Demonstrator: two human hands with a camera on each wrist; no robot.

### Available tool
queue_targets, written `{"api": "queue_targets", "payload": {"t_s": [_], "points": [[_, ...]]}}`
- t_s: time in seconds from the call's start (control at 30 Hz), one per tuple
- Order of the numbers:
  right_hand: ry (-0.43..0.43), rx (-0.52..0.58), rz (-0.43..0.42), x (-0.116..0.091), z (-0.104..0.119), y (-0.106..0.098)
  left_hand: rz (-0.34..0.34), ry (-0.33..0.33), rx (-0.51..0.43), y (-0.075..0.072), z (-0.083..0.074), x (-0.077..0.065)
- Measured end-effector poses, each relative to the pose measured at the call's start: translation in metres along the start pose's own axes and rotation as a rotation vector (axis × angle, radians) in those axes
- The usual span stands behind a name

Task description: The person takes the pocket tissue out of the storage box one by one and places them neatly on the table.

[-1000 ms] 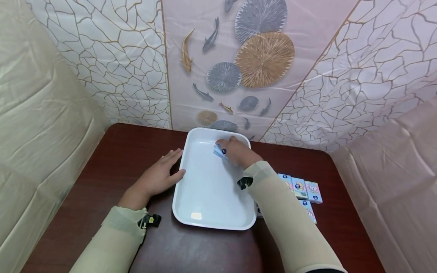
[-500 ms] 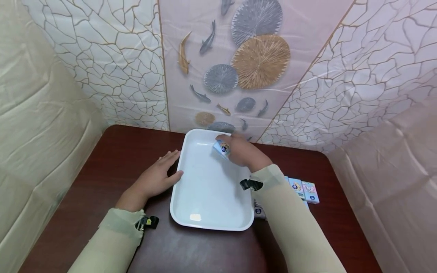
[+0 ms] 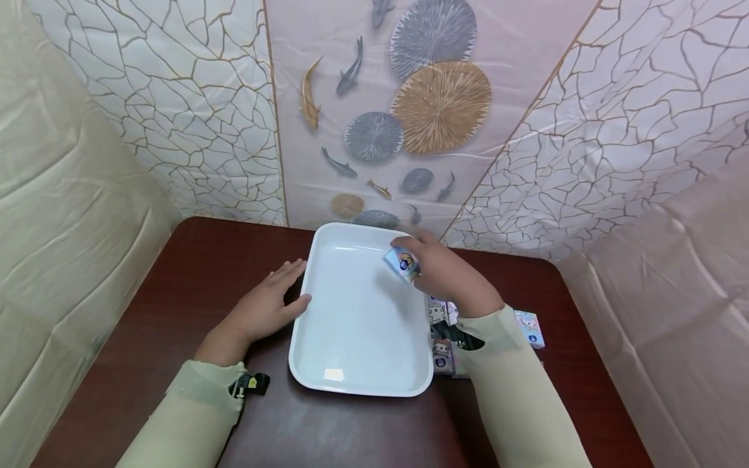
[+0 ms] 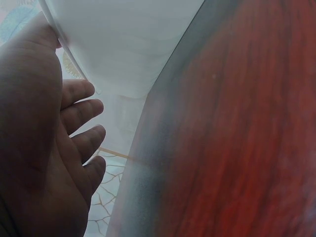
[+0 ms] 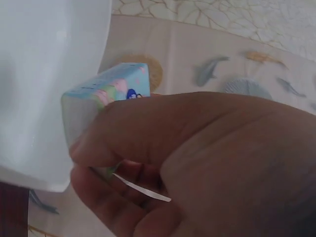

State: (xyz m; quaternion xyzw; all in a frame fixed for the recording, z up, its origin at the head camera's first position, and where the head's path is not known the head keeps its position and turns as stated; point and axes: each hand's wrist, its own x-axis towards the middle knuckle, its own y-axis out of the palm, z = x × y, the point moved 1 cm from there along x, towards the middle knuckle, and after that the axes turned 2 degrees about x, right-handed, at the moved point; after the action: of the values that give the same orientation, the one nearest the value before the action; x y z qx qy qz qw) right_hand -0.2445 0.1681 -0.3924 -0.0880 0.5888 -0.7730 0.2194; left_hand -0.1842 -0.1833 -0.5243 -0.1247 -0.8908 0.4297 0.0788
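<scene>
A white rectangular tray (image 3: 357,325) lies on the dark red-brown table. My left hand (image 3: 260,315) rests at the tray's left edge, fingers extended and thumb over the rim; the left wrist view shows those fingers (image 4: 81,116) apart beside the tray's side. Over the tray's far right part, my right hand (image 3: 453,273) pinches a small pocket tissue pack (image 3: 402,263) between thumb and fingers. This pack (image 5: 108,86) is light blue with pink and dark blue cartoon prints and a whitish end, tilted in the right wrist view. The palm hides part of it.
More cartoon-printed packs (image 3: 441,357) lie right of the tray, partly covered by the right forearm. Another pack (image 3: 529,328) shows beyond the sleeve. Patterned cloth (image 3: 222,130) hangs behind the table, with plain beige cloth (image 3: 70,195) at the left side.
My right hand has lifted the tissue pack and moved it rightward, toward the tray's right rim. My left hand stays at the left edge. The head view has shifted slightly.
</scene>
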Motion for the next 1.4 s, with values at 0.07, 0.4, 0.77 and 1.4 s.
{"api": "queue_targets", "payload": {"t_s": [0.07,0.4,0.77,1.4], "points": [[0.007,0.012,0.002,-0.007,-0.005,0.0,0.001,0.005,0.0,0.0,0.001,0.0],[0.074,0.057,0.024,-0.041,-0.035,0.004,0.006,-0.004,0.0,0.0,0.002,-0.002],[0.218,0.074,0.04,-0.08,-0.082,0.005,0.008,-0.011,0.003,0.001,0.004,-0.003],[0.363,0.067,0.069,-0.154,-0.166,-0.003,0.017,-0.019,-0.012,-0.001,-0.001,-0.001]]}}
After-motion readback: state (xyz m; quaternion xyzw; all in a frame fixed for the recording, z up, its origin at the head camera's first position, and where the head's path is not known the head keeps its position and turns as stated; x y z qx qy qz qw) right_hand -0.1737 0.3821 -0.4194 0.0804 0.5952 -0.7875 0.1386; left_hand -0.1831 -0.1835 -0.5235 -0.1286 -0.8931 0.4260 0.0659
